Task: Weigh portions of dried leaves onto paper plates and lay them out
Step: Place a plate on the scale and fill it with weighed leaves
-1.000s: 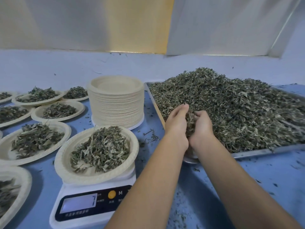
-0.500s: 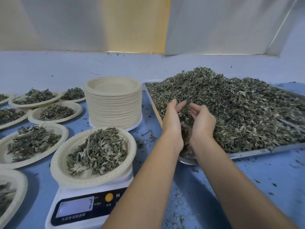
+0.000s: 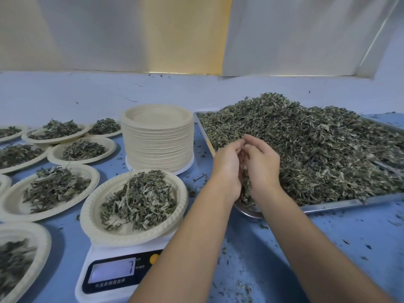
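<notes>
A metal tray (image 3: 341,202) at the right carries a big heap of dried leaves (image 3: 317,149). Over its near left corner, my left hand (image 3: 226,169) and my right hand (image 3: 262,167) are cupped together with the fingertips touching. They hold a small bunch of leaves between the palms. At the lower left a white digital scale (image 3: 113,274) bears a paper plate (image 3: 91,215) with a portion of leaves (image 3: 140,200). The scale's display shows a 7.
A tall stack of empty paper plates (image 3: 157,136) stands between the scale and the tray. Several filled plates (image 3: 8,204) lie in rows on the blue table at the left. Leaf crumbs are scattered on the table (image 3: 328,237) in front of the tray.
My hands were pressed together on leaves, then spread apart, and now the fingertips have come together again, slightly higher over the tray corner. The plate on the scale has not moved.
</notes>
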A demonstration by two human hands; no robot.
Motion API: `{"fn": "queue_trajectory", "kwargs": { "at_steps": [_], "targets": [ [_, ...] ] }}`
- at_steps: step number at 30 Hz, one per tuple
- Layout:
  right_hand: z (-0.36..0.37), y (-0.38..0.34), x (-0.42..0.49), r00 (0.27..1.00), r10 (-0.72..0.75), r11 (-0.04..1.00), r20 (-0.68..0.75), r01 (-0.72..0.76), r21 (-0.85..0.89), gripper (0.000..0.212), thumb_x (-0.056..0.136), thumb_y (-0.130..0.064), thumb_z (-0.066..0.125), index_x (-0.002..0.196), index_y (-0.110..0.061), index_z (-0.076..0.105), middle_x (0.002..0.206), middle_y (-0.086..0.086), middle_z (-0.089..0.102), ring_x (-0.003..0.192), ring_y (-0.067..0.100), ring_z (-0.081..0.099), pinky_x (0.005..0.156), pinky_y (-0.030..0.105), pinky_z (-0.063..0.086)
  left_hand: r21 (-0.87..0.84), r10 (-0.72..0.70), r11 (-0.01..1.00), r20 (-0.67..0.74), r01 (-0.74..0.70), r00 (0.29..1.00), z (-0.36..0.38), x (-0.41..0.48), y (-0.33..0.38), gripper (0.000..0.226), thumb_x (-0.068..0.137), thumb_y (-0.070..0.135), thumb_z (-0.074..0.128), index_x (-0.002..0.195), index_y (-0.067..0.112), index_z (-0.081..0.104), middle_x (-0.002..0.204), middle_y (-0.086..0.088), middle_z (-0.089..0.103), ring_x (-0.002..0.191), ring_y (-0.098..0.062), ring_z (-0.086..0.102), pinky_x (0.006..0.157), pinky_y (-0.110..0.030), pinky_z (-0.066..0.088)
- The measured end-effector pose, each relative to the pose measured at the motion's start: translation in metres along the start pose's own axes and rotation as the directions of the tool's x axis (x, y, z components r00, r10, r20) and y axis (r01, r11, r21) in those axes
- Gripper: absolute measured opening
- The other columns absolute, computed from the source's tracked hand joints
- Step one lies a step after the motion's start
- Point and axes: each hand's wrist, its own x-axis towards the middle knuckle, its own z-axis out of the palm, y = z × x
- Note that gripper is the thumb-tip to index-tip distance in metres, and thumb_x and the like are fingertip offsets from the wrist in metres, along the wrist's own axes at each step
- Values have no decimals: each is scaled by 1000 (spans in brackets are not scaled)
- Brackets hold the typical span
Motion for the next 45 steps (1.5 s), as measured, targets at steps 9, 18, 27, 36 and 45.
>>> {"fn": "queue_trajectory", "kwargs": {
  "at_steps": [9,18,27,36,45],
  "targets": [
    [46,-20,-33,990,36,968,136,-69,241,31,101,-15,34,99,-10,64,96,2,68,92,8,66,84,20,53,143,260,957,-34,-253,965,-37,-23,42,40,88,-11,41,119,6,58,99,-4,63,90,-14,61,78,-21,50],
    [91,-6,-67,934,133,984,333,-164,66,29,98,-9,39,102,-4,67,94,6,69,93,15,67,81,19,52,334,381,880,-68,-339,922,-106,-61,93,28,99,12,38,113,15,62,120,0,60,119,-10,52,91,-20,43],
    [88,12,-63,927,135,988,350,-99,-120,26,95,-4,43,98,-9,68,103,6,70,98,12,66,79,17,50,586,538,733,-188,-345,822,-173,-74,108,32,99,20,36,122,17,59,128,5,57,116,-5,50,95,-21,32],
    [88,23,-67,923,118,991,366,-88,-99,31,88,4,41,95,-3,70,102,11,72,98,19,68,87,25,51,580,460,784,-301,-222,835,-192,-62,96,34,96,20,40,123,15,60,133,2,56,125,-13,47,101,-29,33],
    [91,18,-72,926,129,991,354,-128,-27,31,85,6,42,89,-4,71,93,9,75,92,16,71,85,26,53,440,366,883,-424,-165,828,-202,-60,107,28,89,-2,51,111,6,66,115,-10,66,108,-23,61,99,-37,46]
  ]
}}
